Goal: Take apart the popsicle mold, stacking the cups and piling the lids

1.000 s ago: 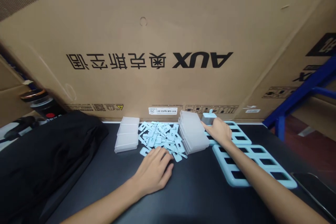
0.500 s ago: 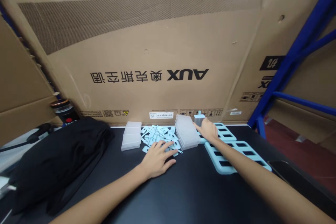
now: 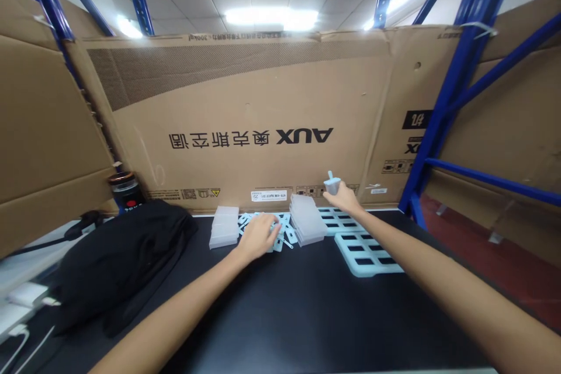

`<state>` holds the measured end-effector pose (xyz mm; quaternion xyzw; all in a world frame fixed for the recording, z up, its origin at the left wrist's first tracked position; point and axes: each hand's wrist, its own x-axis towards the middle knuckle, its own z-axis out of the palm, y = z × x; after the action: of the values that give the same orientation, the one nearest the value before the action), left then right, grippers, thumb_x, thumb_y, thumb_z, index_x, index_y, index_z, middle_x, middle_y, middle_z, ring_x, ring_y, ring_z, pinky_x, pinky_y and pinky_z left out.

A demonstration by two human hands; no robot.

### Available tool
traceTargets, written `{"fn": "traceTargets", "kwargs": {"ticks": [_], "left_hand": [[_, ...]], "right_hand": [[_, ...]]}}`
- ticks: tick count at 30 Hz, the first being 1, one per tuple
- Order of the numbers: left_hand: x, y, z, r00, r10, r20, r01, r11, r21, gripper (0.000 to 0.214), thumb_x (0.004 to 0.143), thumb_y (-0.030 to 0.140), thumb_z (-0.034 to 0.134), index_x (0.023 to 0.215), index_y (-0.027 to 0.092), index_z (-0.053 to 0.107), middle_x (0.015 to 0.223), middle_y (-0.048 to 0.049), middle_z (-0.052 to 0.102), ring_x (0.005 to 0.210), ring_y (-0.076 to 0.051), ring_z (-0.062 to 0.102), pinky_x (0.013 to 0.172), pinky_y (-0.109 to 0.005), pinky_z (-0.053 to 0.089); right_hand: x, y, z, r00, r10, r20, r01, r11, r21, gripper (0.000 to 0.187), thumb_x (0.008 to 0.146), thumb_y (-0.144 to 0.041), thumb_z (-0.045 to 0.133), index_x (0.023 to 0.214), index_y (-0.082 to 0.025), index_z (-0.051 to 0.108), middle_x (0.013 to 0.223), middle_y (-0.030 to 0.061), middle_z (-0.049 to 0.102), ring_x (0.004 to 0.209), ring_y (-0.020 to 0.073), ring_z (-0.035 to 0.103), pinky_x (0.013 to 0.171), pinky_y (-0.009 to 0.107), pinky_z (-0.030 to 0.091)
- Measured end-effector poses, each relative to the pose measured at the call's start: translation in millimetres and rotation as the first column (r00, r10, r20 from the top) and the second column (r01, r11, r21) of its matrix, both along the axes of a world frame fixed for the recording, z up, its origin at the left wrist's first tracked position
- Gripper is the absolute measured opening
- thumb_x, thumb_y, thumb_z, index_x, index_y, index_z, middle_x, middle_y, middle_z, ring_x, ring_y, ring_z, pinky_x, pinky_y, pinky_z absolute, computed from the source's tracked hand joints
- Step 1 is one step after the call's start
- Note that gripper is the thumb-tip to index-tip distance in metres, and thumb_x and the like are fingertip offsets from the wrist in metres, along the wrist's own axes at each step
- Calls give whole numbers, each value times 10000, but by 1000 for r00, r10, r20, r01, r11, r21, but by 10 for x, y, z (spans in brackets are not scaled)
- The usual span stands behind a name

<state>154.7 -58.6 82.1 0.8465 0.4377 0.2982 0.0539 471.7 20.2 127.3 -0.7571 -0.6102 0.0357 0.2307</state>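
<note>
Black surface (image 3: 284, 315) under blue racking (image 3: 442, 105), walled at the back by a big carton (image 3: 245, 123) lying on its side, print upside down. Small parts grouped at the far edge, just before the carton and within reach of both arms: pale blue tabs (image 3: 280, 228) heaped loose in the middle, clear lids (image 3: 224, 226) stacked flat to their left, a second clear stack (image 3: 307, 221) leaning to their right, and two pale blue trays (image 3: 363, 251) with rows of open slots laid flat, one behind the other, on the right. Left hand (image 3: 258, 235) palm down on the tabs, fingers loosely curled onto them; whether anything is pinched, cannot tell. Right hand (image 3: 346, 198) raised above the far tray, fingertips closed around a small grey block (image 3: 332, 186) with a pale blue tab standing up from its top, held clear of the surface. Black cloth (image 3: 118, 257) bunched at far left, dark flask (image 3: 125, 191) behind it, white cables (image 3: 21, 304) at the near left edge.
</note>
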Motion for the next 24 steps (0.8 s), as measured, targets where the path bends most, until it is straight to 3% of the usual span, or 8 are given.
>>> {"fn": "traceTargets", "kwargs": {"ticks": [1,4,6,9,12,16,24], "left_hand": [[32,89,115,988,67,139,-59,996,-62,328,978,457,438,1049,205,636,1089,-75,685,1061,-247,595,984,-407,424],[171,408,473,959,132,250,-103,987,-126,448,981,531,407,1190,185,599,1135,-95,680,1073,-247,608,957,-379,442],[272,614,659,949,137,284,-83,977,-194,526,936,596,472,1184,156,622,1084,-111,703,1055,-257,627,903,-344,465],[398,819,787,945,98,314,7,948,-317,514,897,613,536,1034,146,700,886,-79,736,799,-207,671,719,-281,492],[470,873,758,925,81,371,75,919,-388,405,902,519,596,914,130,708,755,-44,706,619,-129,620,621,-236,473],[379,856,652,885,103,453,113,898,-425,307,938,409,606,895,109,654,739,-14,647,614,-97,594,628,-239,505],[-383,945,523,888,217,405,13,870,-493,244,974,349,569,1004,112,622,887,-30,648,729,-118,629,668,-276,552]], "right_hand": [[-39,-18,53,999,34,13,-34,999,7,577,824,-546,499,1223,-131,454,1177,194,653,1070,281,645,823,336,494],[-233,-81,185,984,167,69,-168,986,11,526,813,-501,524,1203,-154,456,1161,173,660,1016,271,657,775,324,487],[-408,-143,253,958,257,123,-260,966,4,500,810,-482,534,1190,-166,456,1145,168,666,988,278,660,739,324,476],[-679,-279,329,908,359,218,-365,931,-13,465,803,-467,550,1162,-186,461,1126,163,671,988,301,654,732,340,460],[-908,-437,377,857,410,312,-425,905,-22,475,821,-513,529,1185,-220,444,1168,141,656,1025,310,639,769,363,455],[-1095,-581,419,804,410,430,-444,896,-24,538,866,-611,426,1249,-234,412,1162,145,641,1043,317,630,802,398,453],[-1156,-491,536,685,415,598,-480,875,-57,622,872,-667,357,1284,-207,429,1127,184,640,992,337,649,791,419,458]]}}
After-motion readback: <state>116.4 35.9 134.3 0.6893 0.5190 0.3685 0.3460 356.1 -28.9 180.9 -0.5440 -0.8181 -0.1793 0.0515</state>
